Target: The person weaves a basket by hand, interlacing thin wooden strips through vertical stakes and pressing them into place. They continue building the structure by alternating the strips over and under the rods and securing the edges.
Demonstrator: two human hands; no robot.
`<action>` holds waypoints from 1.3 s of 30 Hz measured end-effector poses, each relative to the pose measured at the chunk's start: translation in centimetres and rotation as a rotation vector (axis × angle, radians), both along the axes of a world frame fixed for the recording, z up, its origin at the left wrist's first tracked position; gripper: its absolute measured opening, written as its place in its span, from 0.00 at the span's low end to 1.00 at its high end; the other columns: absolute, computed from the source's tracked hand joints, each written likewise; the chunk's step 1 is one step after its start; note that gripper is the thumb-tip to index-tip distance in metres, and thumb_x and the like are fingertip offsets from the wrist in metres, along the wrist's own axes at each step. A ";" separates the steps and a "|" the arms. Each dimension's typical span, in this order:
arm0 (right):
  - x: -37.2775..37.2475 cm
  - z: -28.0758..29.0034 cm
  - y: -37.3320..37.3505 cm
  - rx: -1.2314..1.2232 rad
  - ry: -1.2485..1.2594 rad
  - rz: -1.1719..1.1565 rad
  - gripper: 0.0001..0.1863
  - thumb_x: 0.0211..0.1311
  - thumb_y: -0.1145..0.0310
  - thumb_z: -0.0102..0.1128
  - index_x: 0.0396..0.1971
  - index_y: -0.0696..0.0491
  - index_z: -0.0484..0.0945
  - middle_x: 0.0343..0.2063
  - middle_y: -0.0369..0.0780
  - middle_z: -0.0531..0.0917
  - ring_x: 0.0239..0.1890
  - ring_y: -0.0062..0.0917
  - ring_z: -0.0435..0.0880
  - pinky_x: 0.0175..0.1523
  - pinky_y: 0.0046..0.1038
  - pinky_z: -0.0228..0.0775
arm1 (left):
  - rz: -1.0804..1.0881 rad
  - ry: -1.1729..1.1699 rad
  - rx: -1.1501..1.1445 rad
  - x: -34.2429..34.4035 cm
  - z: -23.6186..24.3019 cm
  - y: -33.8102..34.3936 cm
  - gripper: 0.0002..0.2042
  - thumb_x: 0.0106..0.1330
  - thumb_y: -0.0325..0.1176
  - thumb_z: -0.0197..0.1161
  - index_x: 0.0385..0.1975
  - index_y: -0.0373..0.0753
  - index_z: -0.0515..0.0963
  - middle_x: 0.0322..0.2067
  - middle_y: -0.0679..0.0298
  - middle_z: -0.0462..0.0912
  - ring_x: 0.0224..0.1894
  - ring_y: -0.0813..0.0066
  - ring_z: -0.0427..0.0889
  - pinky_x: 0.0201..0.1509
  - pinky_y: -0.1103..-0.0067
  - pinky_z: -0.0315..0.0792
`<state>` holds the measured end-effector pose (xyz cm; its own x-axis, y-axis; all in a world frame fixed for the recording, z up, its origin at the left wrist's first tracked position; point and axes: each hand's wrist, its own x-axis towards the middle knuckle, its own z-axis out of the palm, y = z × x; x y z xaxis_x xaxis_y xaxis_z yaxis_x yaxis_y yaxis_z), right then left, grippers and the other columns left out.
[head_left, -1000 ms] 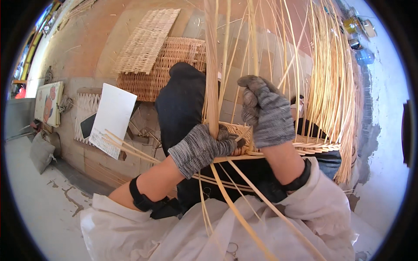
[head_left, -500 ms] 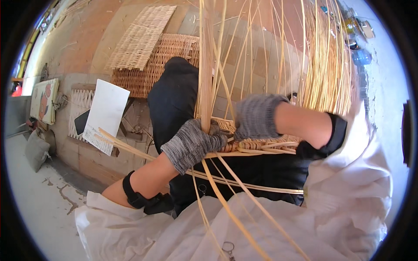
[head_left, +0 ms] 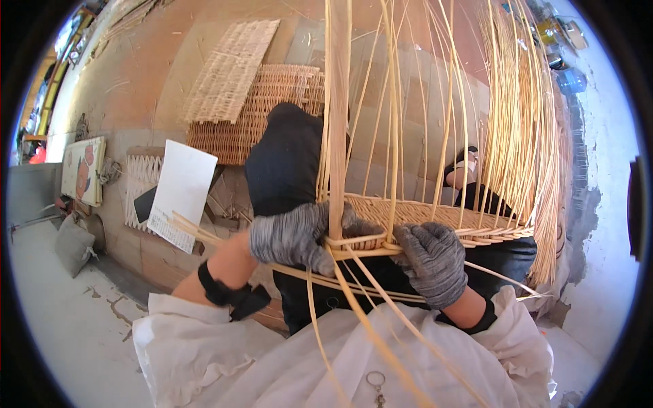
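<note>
A wicker panel (head_left: 435, 212) with a braided edge lies across my lap, its upright canes (head_left: 393, 122) rising away from me. At its left corner stands a flat wooden post (head_left: 338, 136). My left hand (head_left: 289, 234), in a grey knitted glove, is closed around the corner at the foot of this post, the fingers partly hidden behind it. On the braided edge a little to the right, my right hand (head_left: 434, 262), gloved alike, has its fingers curled over the weave. Loose canes (head_left: 388, 299) hang from the corner over my white shirt.
A thick bundle of long canes (head_left: 517, 122) lies at the right. Two woven panels (head_left: 231, 68) rest on the floor at the far left, near a white sheet of paper (head_left: 183, 190) and a dark flat object (head_left: 144, 204). My dark-trousered knee (head_left: 284, 160) rises left of the post.
My right hand has come from above the panel down to its near edge, and the forearm now enters from below. A cane now loops around the post's foot. The view has shifted slightly.
</note>
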<state>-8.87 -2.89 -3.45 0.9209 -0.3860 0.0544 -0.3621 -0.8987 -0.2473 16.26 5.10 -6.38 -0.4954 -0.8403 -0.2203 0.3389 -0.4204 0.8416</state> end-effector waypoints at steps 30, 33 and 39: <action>0.1 0.0 -7.1 1.043 -0.071 -0.383 0.17 0.60 0.58 0.57 0.46 0.51 0.77 0.36 0.44 0.79 0.39 0.28 0.77 0.40 0.27 0.71 | 0.444 -0.294 0.365 -3.9 1.1 1.6 0.16 0.52 0.20 0.66 0.20 0.42 0.62 0.39 0.55 0.81 0.47 0.70 0.79 0.48 0.78 0.76; -1.7 -0.9 -7.8 0.331 0.076 0.181 0.14 0.58 0.61 0.58 0.39 0.52 0.80 0.33 0.44 0.80 0.36 0.37 0.78 0.40 0.30 0.71 | 0.554 -0.136 0.426 -4.2 1.0 1.7 0.16 0.50 0.17 0.66 0.20 0.42 0.63 0.37 0.56 0.81 0.47 0.68 0.79 0.47 0.78 0.76; 3.5 0.8 -10.3 0.500 0.559 0.172 0.18 0.57 0.52 0.56 0.31 0.54 0.82 0.28 0.45 0.81 0.34 0.37 0.81 0.41 0.35 0.72 | 0.629 -0.183 0.371 -4.1 0.2 1.9 0.17 0.51 0.15 0.64 0.20 0.44 0.62 0.29 0.63 0.76 0.47 0.64 0.79 0.43 0.77 0.79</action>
